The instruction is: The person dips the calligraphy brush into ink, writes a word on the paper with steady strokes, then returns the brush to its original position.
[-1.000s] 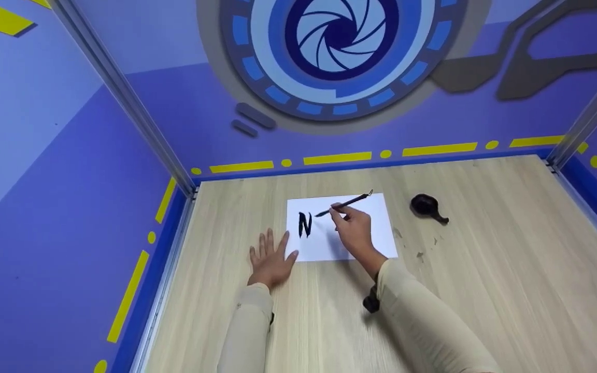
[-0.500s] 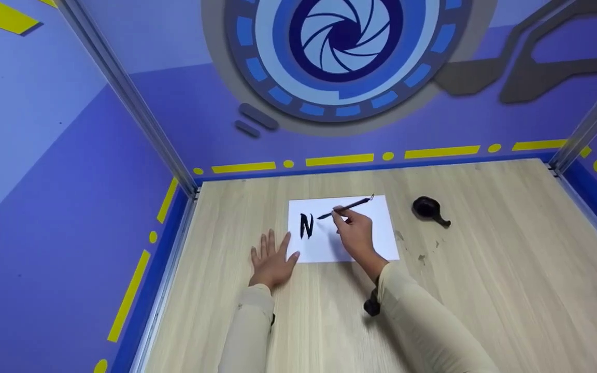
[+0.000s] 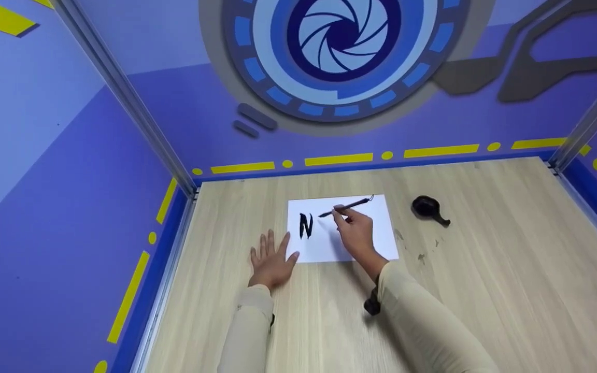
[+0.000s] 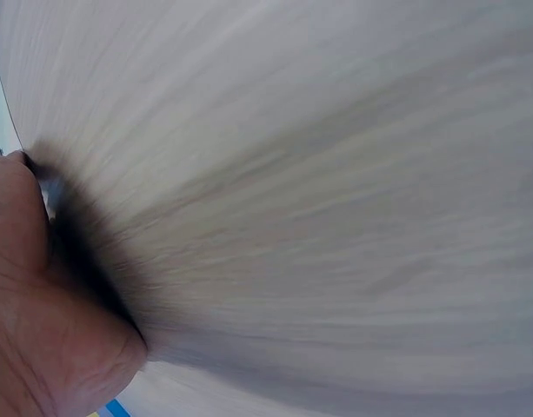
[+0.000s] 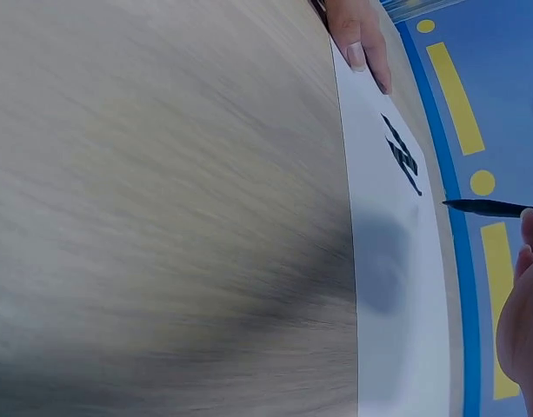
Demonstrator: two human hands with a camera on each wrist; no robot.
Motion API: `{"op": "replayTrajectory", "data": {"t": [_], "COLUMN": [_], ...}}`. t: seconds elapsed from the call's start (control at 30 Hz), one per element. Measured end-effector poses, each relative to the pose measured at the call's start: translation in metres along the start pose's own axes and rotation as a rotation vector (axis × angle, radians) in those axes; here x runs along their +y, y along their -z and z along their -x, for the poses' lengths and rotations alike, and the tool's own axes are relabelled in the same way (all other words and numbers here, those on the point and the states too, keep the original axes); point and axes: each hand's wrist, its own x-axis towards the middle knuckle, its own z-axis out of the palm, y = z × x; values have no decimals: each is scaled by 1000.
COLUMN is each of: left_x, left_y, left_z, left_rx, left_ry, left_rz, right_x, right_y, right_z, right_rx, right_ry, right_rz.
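Observation:
A white sheet of paper (image 3: 319, 248) lies on the wooden table, with a black brushed letter N (image 3: 306, 226) on its left part. My right hand (image 3: 356, 231) pinches a dark writing brush (image 3: 353, 204) between thumb and fingers. The brush slants, its tip just right of the N and its looped end toward the upper right. In the right wrist view the brush tip (image 5: 453, 204) shows above the paper (image 5: 396, 347). My left hand (image 3: 271, 263) lies flat with spread fingers, thumb and index finger at the paper's left edge. In the left wrist view only part of that hand (image 4: 49, 321) shows.
A black, spoon-shaped dish (image 3: 426, 206) with a short handle sits right of the paper. Small dark smudges (image 3: 421, 257) mark the table (image 3: 485, 269) near it. Blue and purple panels (image 3: 174, 124) with yellow marks enclose the back and sides.
The brush tip has shifted very slightly to the right of the N. The view itself has moved a little. The left hand stays put and the letter looks the same.

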Motion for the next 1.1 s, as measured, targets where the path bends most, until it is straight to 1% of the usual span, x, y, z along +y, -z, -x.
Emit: {"op": "replayTrajectory", "data": {"t": [0.2, 0.37, 0.53, 0.63, 0.77, 0.97, 1.1], "left_x": [-3, -3, -3, -3, -3, -1, -1], "left_y": [0, 2, 4, 4, 4, 2, 0], "left_z": [-2, -2, -2, -1, 0, 1, 0], "left_rx": [-4, 2, 7, 10, 11, 12, 8], "left_ry": [-2, -12, -15, -14, -9, -19, -21], "left_rz": [2, 3, -6, 2, 3, -3, -5], "right_x": [2, 2, 3, 4, 5, 6, 6], "right_y": [-2, -3, -6, -9, -12, -14, -16], "right_z": [-1, -4, -5, -5, -5, -5, -3], "right_rx": [-2, 12, 16, 0, -27, -28, -38], "right_ry": [-13, 5, 2, -23, -51, -36, -44], "right_rz": [-8, -5, -25, -38, -29, -17, -23]}}
